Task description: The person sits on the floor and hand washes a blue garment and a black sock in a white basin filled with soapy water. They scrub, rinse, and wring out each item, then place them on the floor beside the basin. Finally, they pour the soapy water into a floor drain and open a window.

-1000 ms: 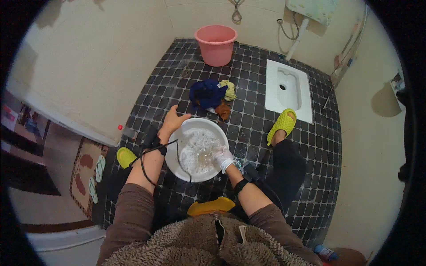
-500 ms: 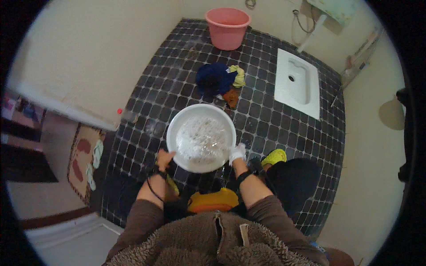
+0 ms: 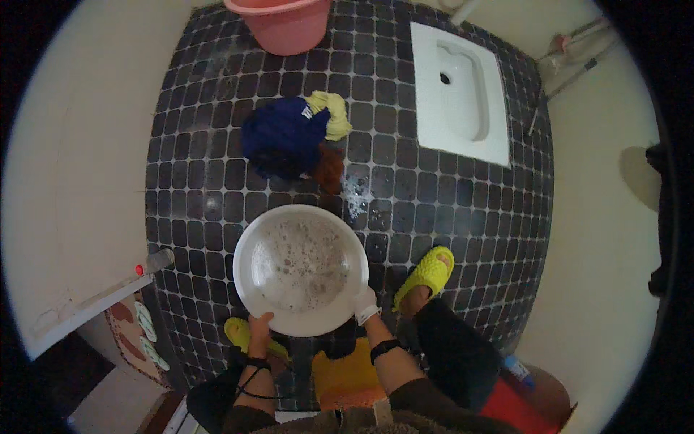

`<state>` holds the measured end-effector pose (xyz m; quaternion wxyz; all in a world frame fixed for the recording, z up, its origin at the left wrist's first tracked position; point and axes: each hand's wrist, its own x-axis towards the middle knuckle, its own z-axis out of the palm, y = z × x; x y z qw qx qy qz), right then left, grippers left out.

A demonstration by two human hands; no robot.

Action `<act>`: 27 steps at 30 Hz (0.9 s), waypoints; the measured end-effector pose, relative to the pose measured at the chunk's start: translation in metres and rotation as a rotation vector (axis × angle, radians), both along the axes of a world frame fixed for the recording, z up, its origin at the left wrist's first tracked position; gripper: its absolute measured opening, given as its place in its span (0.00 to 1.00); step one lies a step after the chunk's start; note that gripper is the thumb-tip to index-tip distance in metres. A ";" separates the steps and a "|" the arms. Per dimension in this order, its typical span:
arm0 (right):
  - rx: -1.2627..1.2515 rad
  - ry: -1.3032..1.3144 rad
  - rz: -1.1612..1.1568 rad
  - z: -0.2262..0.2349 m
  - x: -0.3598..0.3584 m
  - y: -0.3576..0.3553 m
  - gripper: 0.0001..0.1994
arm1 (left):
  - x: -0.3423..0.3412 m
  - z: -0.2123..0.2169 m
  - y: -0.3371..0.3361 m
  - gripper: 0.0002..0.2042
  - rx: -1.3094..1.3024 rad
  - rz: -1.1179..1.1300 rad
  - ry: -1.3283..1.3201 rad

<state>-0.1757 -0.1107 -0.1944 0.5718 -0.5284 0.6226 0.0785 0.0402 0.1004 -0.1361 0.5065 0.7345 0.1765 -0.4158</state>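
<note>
A round white basin (image 3: 249, 304) with soapy, bubbly water (image 3: 300, 264) is between my two hands. My left hand (image 3: 260, 327) grips its near left rim, thumb on top. On the near right rim, my right hand (image 3: 366, 307) is closed; it looks white, from a glove or foam I cannot tell. Just beyond the basin lies a heap of cloth: a navy blue garment (image 3: 283, 136), a pale yellow cloth (image 3: 331, 116) and a brown cloth (image 3: 330, 169). Whether the basin rests on the floor or is slightly raised is not clear.
A pink bucket (image 3: 289, 27) stands at the far wall, a white squat toilet (image 3: 486, 108) at far right. Foamy water (image 3: 357, 194) wets the dark tiles. My feet wear yellow-green slippers (image 3: 431, 273). An orange-yellow thing (image 3: 347, 372) sits between my legs. Pale slippers (image 3: 148, 340) lie on a mat at left.
The view has shifted forward and down, so the bucket and cloth heap sit differently in the picture. Both hands stay on the basin, whose water looks less foamy. My right foot now shows fully.
</note>
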 end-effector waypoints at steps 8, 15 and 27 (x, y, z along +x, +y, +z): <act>-0.197 -0.067 -0.160 0.129 -0.021 -0.054 0.16 | 0.023 0.130 -0.108 0.19 -0.050 -0.242 0.053; -0.187 -0.017 -0.036 0.213 -0.059 -0.175 0.16 | 0.003 0.238 -0.270 0.17 -0.116 -0.311 0.056; -0.242 -0.117 -0.300 0.269 -0.112 -0.382 0.15 | -0.015 0.259 -0.527 0.19 -0.088 -0.764 -0.026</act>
